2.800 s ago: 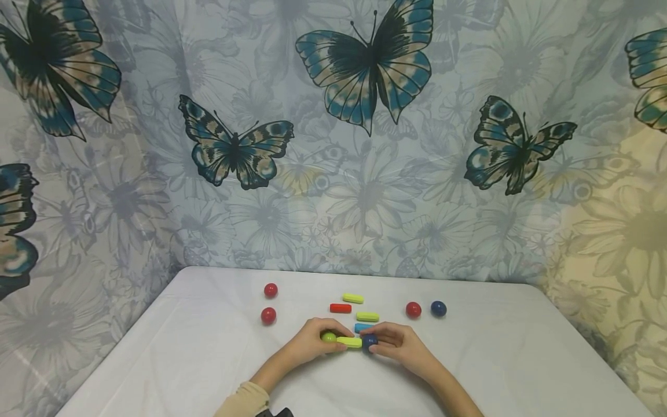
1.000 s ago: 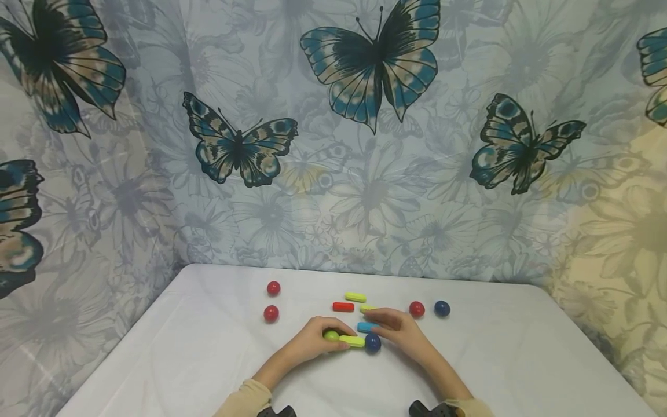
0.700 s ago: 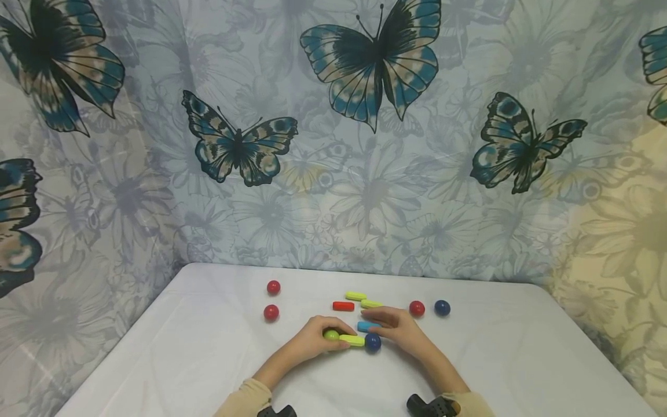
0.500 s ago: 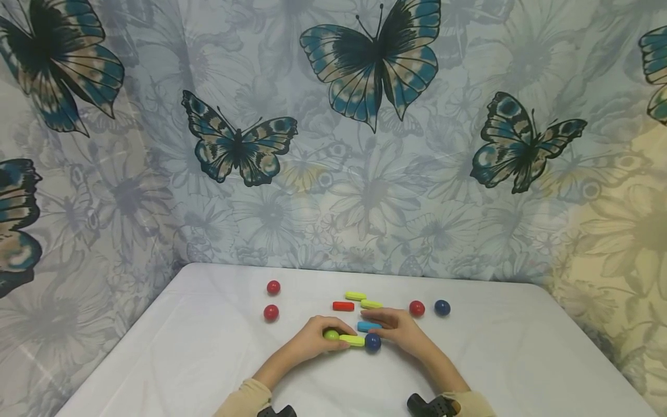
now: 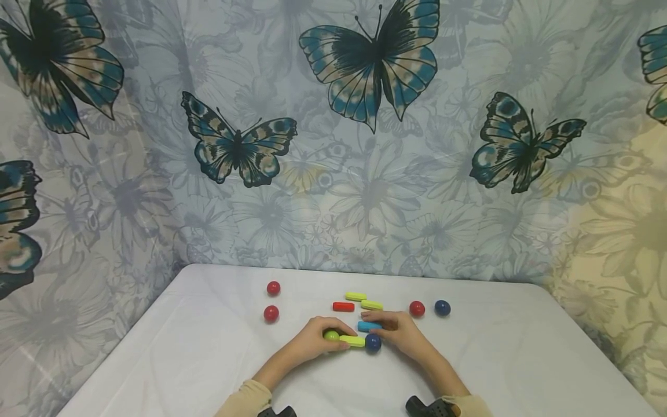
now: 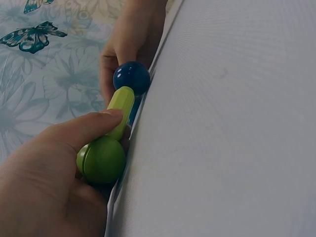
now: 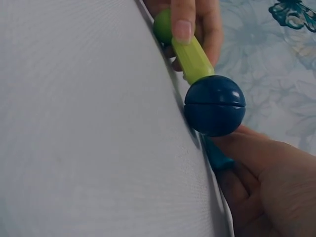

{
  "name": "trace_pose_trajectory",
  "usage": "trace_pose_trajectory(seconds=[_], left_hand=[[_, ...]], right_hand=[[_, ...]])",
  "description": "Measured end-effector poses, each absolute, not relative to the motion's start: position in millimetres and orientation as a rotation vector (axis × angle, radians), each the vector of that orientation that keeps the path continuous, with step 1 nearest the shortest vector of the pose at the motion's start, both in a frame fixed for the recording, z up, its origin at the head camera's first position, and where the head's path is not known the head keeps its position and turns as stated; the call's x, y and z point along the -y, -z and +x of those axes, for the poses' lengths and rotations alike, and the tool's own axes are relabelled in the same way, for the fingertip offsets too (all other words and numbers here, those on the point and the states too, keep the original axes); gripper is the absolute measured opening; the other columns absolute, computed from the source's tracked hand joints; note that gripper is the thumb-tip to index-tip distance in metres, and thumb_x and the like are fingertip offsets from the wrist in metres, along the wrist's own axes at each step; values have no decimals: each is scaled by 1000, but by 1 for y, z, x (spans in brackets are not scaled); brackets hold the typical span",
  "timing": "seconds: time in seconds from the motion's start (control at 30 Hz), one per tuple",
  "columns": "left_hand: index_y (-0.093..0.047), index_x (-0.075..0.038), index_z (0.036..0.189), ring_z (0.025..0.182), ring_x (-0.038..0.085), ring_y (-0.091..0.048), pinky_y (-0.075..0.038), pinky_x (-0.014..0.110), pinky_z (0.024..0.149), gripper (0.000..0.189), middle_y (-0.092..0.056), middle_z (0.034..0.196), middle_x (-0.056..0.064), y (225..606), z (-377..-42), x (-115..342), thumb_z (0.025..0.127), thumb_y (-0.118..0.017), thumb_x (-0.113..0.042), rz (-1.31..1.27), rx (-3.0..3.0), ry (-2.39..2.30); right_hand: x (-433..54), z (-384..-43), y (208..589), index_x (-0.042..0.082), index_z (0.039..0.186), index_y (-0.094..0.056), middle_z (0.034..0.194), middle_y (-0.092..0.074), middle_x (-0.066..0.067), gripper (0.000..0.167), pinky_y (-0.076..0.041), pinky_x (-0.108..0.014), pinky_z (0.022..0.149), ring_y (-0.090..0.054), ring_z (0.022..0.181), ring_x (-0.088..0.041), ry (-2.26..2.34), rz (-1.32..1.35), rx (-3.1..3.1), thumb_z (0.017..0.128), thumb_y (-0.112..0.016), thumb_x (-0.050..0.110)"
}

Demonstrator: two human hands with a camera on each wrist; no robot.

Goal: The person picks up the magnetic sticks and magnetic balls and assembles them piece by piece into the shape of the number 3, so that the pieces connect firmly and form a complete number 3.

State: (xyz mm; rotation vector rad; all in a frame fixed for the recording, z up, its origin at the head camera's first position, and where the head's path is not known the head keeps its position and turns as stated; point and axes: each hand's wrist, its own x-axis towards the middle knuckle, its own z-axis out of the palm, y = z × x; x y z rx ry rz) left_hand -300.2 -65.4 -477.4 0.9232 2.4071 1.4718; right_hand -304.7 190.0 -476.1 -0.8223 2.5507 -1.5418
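My left hand (image 5: 311, 339) grips a light green ball (image 5: 331, 335) and the near end of a lime stick (image 5: 352, 341), with the thumb on the stick. A dark blue ball (image 7: 215, 105) with a groove round it sits at the stick's other end, so the three form one straight piece low over the white table. Just behind that ball, my right hand (image 5: 398, 329) holds a short blue stick (image 5: 367, 326) by its right part, thumb in front and fingers behind. In the right wrist view the thumb and ball hide most of this stick.
Behind the hands lie a red stick (image 5: 343, 307), a lime stick (image 5: 356, 296) and another lime stick (image 5: 372, 305). Two red balls are at the left, one the nearer red ball (image 5: 271, 314). A red ball (image 5: 417, 308) and a dark blue ball (image 5: 442, 307) sit at the right.
My right hand has let go of the dark blue ball and moved to the blue stick, its fingers now closer round it. One lime stick has shifted farther back. The left hand keeps its grip.
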Motion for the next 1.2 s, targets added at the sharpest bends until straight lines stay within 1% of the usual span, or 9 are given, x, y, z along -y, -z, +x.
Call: trace_pose_trajectory(seconds=[0.23,0.3,0.37,0.47,0.57,0.8,1.0,1.2], left_hand=[[-73,-24,110,104,1,-63,-46,21,99,23,-74,108,-7,477,-300,65,87,-73,-24,930,-2400,-1477],[-73,-24,110,104,1,-62,-46,21,99,23,-74,108,-7,477,-300,65,87,-73,-24,924,-2401,-1478],[-73,-24,109,104,1,-62,-46,21,99,22,-74,108,-8,476,-299,65,87,-73,-24,917,-2405,-1474],[-73,-25,108,105,1,-62,-46,21,98,22,-74,107,-9,476,-299,65,87,-74,-24,903,-2413,-1467],[-74,-25,108,105,1,-61,-46,21,98,21,-74,106,-9,477,-299,65,86,-74,-24,896,-2417,-1462],[-74,-25,107,106,2,-61,-46,20,98,21,-74,107,-9,477,-298,65,86,-74,-24,897,-2419,-1463],[-73,-25,108,106,2,-62,-46,20,98,21,-74,107,-9,476,-298,65,87,-74,-25,911,-2414,-1468],[-74,-24,107,105,2,-62,-46,19,96,21,-75,106,-8,476,-299,65,86,-74,-24,924,-2415,-1475]], right_hand=[[-188,-303,476,12,119,-70,126,-68,-7,33,-46,-38,106,-55,129,-33,1580,-675,-2597,88,-71,21],[-188,-301,475,13,118,-70,124,-69,-5,33,-47,-40,105,-57,127,-32,1602,-660,-2612,87,-72,23],[-187,-298,471,11,117,-71,122,-70,-7,32,-48,-41,104,-59,124,-32,1626,-629,-2620,87,-72,22],[-186,-297,469,12,115,-72,120,-71,-8,30,-50,-39,101,-63,120,-29,1652,-547,-2633,86,-73,22],[-187,-300,472,12,113,-73,120,-71,-9,29,-53,-34,98,-66,116,-27,1673,-467,-2638,86,-74,23],[-185,-299,470,8,112,-72,120,-71,-12,30,-55,-29,93,-69,109,-25,1738,-342,-2616,86,-74,22],[-185,-298,467,4,118,-68,119,-70,-13,37,-56,-25,90,-70,106,-22,1784,-301,-2562,87,-74,24],[-186,-295,464,-1,125,-62,108,-74,-15,44,-55,-24,90,-72,103,-22,1826,-352,-2453,90,-70,23]])
